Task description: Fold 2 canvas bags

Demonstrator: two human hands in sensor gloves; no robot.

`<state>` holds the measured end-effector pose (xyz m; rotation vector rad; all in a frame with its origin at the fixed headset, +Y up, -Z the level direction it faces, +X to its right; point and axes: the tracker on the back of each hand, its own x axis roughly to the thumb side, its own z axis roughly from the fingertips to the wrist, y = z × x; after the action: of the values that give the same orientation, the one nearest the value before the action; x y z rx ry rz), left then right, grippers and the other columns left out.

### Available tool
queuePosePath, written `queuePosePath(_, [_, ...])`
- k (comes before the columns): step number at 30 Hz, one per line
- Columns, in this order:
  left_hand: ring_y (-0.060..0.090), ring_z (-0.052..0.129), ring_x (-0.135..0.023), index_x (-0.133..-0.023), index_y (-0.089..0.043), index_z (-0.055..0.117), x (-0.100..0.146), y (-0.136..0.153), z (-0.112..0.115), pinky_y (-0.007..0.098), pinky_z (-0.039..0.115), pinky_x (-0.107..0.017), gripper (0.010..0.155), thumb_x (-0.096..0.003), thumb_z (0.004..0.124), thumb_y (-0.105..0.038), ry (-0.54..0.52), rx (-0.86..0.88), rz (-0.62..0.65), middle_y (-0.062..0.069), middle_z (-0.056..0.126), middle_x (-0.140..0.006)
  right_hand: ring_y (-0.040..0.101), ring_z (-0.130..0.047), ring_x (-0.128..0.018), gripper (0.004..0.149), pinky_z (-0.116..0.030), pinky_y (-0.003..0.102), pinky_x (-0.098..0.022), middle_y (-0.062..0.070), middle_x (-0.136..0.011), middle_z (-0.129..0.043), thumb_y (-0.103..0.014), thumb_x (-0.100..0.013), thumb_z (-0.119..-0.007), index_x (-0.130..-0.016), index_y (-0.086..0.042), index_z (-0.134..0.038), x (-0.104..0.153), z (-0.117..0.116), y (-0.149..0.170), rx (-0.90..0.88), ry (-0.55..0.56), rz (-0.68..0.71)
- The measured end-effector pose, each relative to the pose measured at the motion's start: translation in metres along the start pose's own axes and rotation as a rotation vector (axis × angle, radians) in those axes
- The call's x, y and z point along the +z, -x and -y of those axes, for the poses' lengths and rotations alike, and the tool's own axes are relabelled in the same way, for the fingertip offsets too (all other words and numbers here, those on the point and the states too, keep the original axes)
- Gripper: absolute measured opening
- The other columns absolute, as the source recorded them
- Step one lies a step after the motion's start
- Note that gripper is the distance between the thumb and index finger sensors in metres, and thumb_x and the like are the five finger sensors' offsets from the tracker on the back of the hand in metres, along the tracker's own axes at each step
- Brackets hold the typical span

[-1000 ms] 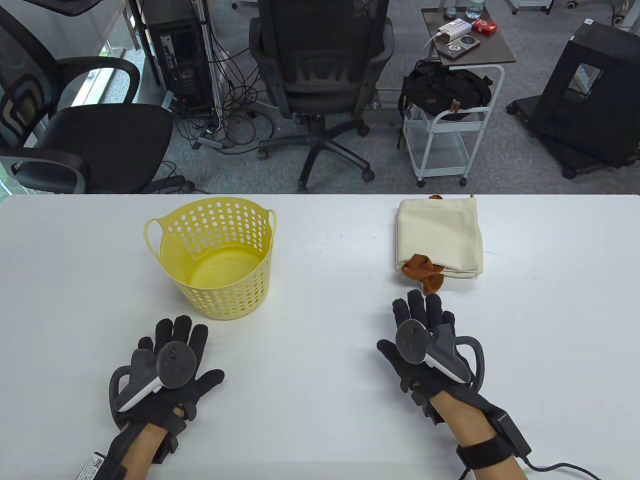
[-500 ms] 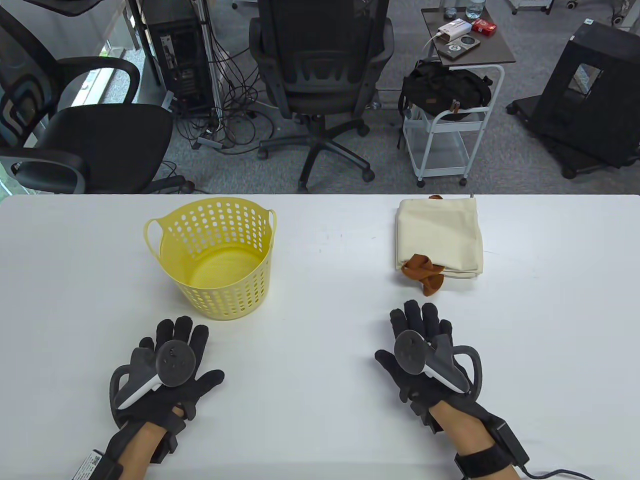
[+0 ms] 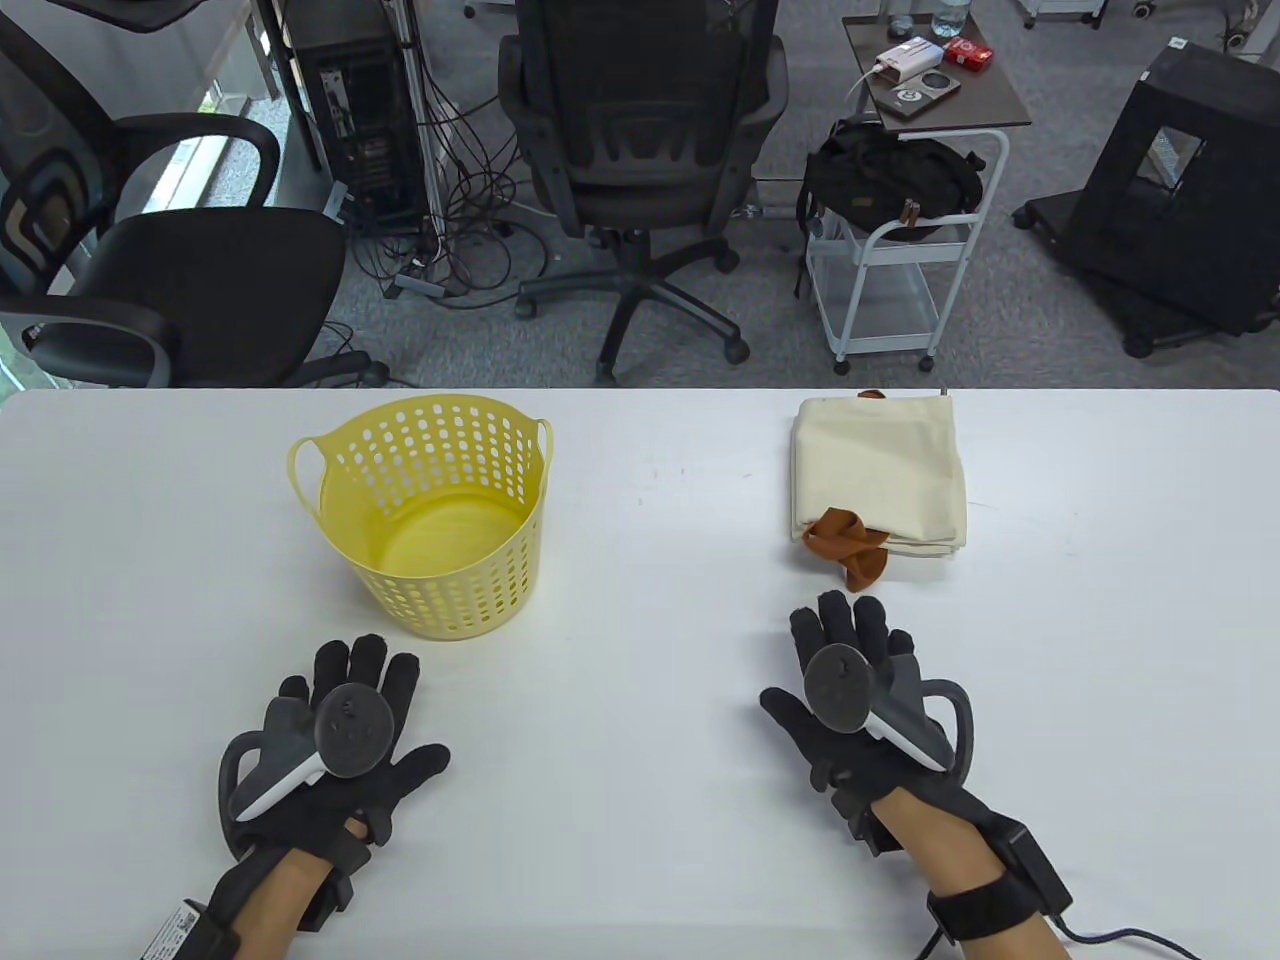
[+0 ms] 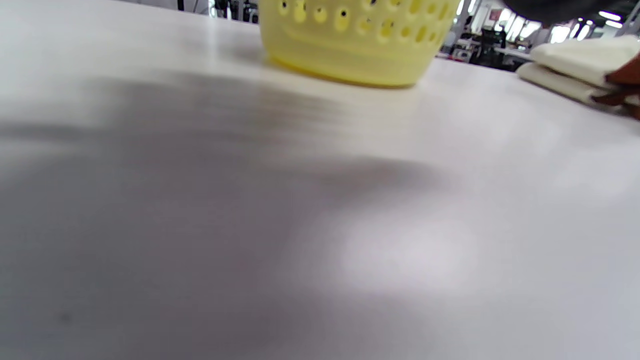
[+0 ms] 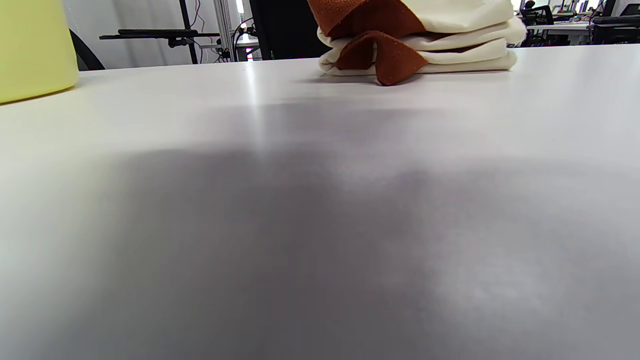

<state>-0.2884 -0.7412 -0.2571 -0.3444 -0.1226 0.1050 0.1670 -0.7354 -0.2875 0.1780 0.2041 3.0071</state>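
Both hands lie flat and empty on the table (image 3: 640, 700): left hand (image 3: 335, 735) before the basket (image 3: 430, 510), right hand (image 3: 855, 700) just short of the folded bags (image 3: 880, 475). A careless tug on the brown straps (image 3: 848, 545) could likely unravel the stack.

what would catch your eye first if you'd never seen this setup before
Probably the yellow perforated basket, standing empty on the left of the white table. Next, the stack of folded cream canvas bags at the right rear, with rust-brown straps spilling from its near edge. In front, the left hand and right hand, in black gloves with trackers, lie flat on the table holding nothing.
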Motion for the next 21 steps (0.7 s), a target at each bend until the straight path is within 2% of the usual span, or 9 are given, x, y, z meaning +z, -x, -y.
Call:
queuePosePath(7, [0.034, -0.007, -0.107, -0.105, -0.035, 0.017, -0.006, -0.005, 0.008, 0.065, 0.004, -0.074, 0.091, -0.0353, 0.066, -0.067, 0.043, -0.050, -0.016, -0.003, -0.004, -0.112, 0.038, -0.004, -0.105, 0.080, -0.018, 0.064, -0.075, 0.004, -0.115, -0.007, -0.063, -0.044, -0.057, -0.108, -0.028, -0.023, 0.001, -0.012, -0.006, 0.059, -0.034, 0.016])
queuePosePath(21, [0.034, -0.007, -0.107, -0.105, -0.035, 0.018, -0.002, -0.006, 0.004, 0.065, 0.004, -0.074, 0.091, -0.0351, 0.066, -0.067, 0.022, -0.038, -0.018, -0.003, -0.004, -0.112, 0.038, -0.005, -0.104, 0.080, -0.018, 0.065, -0.075, 0.004, -0.115, -0.007, -0.062, -0.044, -0.056, -0.108, -0.027, -0.024, -0.002, -0.022, -0.010, 0.085, -0.069, 0.020])
